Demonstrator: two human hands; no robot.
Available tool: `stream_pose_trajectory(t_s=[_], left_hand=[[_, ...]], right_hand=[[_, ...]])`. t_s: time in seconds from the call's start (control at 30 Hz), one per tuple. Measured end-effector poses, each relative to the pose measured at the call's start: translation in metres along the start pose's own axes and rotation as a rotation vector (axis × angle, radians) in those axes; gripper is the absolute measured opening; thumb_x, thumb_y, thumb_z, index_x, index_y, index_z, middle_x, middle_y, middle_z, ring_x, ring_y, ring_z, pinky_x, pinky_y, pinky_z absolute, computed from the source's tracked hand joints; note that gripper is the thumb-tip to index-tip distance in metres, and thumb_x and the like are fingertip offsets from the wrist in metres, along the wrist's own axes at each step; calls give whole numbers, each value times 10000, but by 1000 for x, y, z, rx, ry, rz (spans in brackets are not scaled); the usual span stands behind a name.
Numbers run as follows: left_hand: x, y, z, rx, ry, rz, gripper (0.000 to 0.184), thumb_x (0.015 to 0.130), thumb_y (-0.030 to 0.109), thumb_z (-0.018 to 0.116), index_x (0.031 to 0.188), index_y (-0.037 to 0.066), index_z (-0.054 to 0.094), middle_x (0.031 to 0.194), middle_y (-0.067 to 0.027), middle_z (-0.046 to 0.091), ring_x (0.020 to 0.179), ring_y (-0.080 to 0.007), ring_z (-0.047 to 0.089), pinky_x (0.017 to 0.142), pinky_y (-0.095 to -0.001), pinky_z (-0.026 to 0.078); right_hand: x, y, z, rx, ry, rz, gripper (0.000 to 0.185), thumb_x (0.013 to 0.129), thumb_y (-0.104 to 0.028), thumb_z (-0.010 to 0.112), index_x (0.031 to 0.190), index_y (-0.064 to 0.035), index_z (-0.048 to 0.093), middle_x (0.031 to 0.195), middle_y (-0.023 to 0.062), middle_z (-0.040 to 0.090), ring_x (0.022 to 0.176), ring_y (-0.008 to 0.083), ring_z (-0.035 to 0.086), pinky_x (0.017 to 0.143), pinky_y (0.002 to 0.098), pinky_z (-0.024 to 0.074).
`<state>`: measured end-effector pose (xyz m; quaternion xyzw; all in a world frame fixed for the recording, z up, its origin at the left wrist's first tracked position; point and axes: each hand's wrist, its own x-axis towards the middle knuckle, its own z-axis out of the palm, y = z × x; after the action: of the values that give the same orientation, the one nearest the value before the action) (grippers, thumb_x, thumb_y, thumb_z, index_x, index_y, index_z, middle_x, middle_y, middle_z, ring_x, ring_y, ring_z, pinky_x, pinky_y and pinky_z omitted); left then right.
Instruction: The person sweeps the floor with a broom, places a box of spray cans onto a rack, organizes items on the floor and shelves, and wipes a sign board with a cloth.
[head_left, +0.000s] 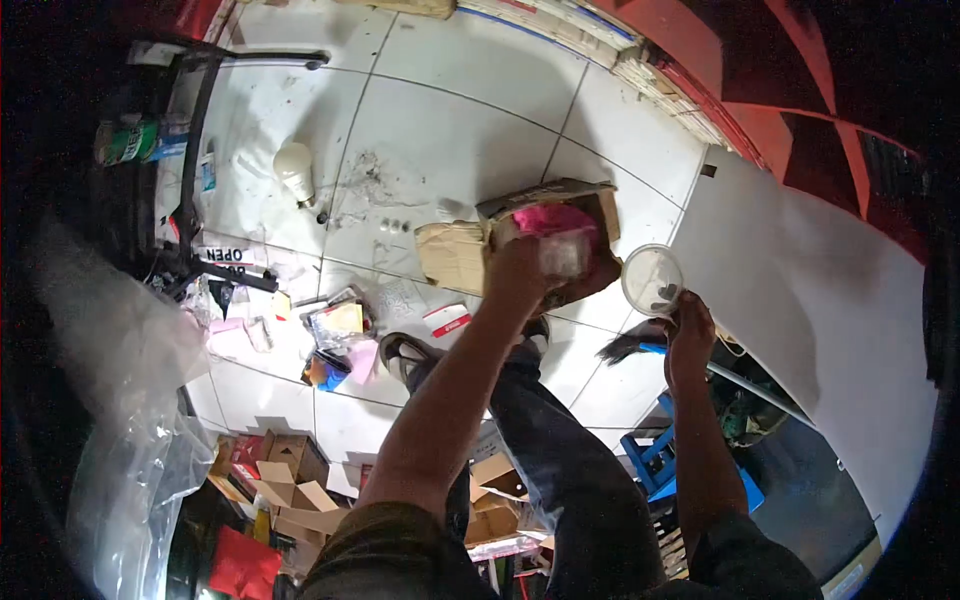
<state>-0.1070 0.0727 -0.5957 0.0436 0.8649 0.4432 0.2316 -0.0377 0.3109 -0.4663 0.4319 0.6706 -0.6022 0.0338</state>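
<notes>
Pinching round lid (pixel 650 277) by near rim with right hand (pixel 690 325), face toward camera; reaching over box (pixel 608 218) with left hand (pixel 517 272), closure hidden.

A worn brown cardboard box (pixel 608 212) is set open on the tiled floor, its flap (pixel 447 257) spread towards the floor's left edge. Inside, a bright pink item (pixel 553 219) and a blurred, clear, pale item (pixel 566 256) are seen beside the left grip (pixel 518 272). A round, translucent lid-like piece (pixel 646 268), pale-rimmed and dark-marked, is held near its lower rim by the right grip (pixel 684 318), just right of the box
</notes>
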Motion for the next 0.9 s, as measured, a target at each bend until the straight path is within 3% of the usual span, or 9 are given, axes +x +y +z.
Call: stream_pose_trajectory(t_s=[0.13, 0.23, 0.3, 0.4, 0.47, 0.57, 0.63, 0.87, 0.9], left_hand=[[-6, -4, -3, 294, 150, 116, 325, 750, 324, 741, 843, 25, 654, 798, -134, 667, 747, -270, 664, 698, -384, 532], [-10, 2, -34, -188, 64, -174, 234, 773, 279, 711, 872, 73, 660, 795, -122, 660, 737, -280, 658, 699, -386, 523], [-11, -2, -53, 82, -24, -259, 176, 789, 224, 681, 905, 95, 650, 825, -111, 660, 736, -274, 657, 688, -364, 521], [-18, -61, -109, -154, 548, -354, 159, 813, 192, 655, 934, 89, 640, 902, -103, 657, 796, -265, 640, 713, -376, 507], [-3, -135, -147, 200, 841, -200, 314, 788, 324, 718, 941, 61, 641, 1087, -184, 599, 1007, -317, 579, 881, -393, 475], [17, -241, -169, 649, 878, -8, 407, 769, 413, 715, 970, 64, 652, 1079, -208, 598, 984, -338, 582, 875, -426, 475], [24, -297, -175, 680, 507, -235, 454, 755, 468, 707, 999, 86, 669, 1066, -211, 613, 1020, -356, 573, 860, -460, 467], [-14, -199, -217, 424, 404, -408, 330, 828, 390, 626, 999, 120, 706, 956, -189, 666, 828, -322, 634, 759, -404, 507], [-31, -216, -210, -12, 653, -377, 277, 888, 293, 555, 1005, 86, 696, 921, -170, 671, 711, -319, 642, 715, -386, 523]], right_hand=[[-7, 0, 13, -107, -32, -42, 224, 966, -230, 480, 1020, -45, 594, 925, 36, 622, 824, 131, 602, 660, 300, 517], [1, -4, 17, -117, -43, -70, 218, 964, -225, 476, 1002, -43, 590, 903, 29, 606, 818, 123, 584, 670, 292, 505], [3, -10, 21, -122, -52, -93, 216, 964, -223, 474, 992, -42, 588, 892, 25, 598, 816, 119, 576, 675, 287, 499], [0, -14, 34, -95, 14, -42, 207, 964, -213, 474, 975, -37, 584, 875, 14, 580, 813, 109, 552, 693, 273, 476], [6, -9, 36, -114, -27, -70, 205, 962, -213, 477, 979, -39, 584, 873, 14, 578, 809, 107, 549, 698, 271, 472], [12, 5, 31, -166, -90, -109, 200, 960, -214, 482, 985, -43, 583, 867, 14, 575, 801, 105, 544, 707, 269, 463], [21, 6, 33, -184, -188, -195, 262, 965, -236, 485, 1043, -8, 586, 957, 60, 611, 852, 147, 592, 711, 300, 520], [-18, -20, 45, 11, -117, 30, 231, 953, -226, 494, 1055, -49, 600, 961, 43, 620, 831, 128, 581, 702, 319, 505], [-27, -41, 49, 103, -122, 122, 245, 954, -231, 488, 1064, -44, 601, 971, 56, 626, 840, 144, 596, 700, 337, 520]])
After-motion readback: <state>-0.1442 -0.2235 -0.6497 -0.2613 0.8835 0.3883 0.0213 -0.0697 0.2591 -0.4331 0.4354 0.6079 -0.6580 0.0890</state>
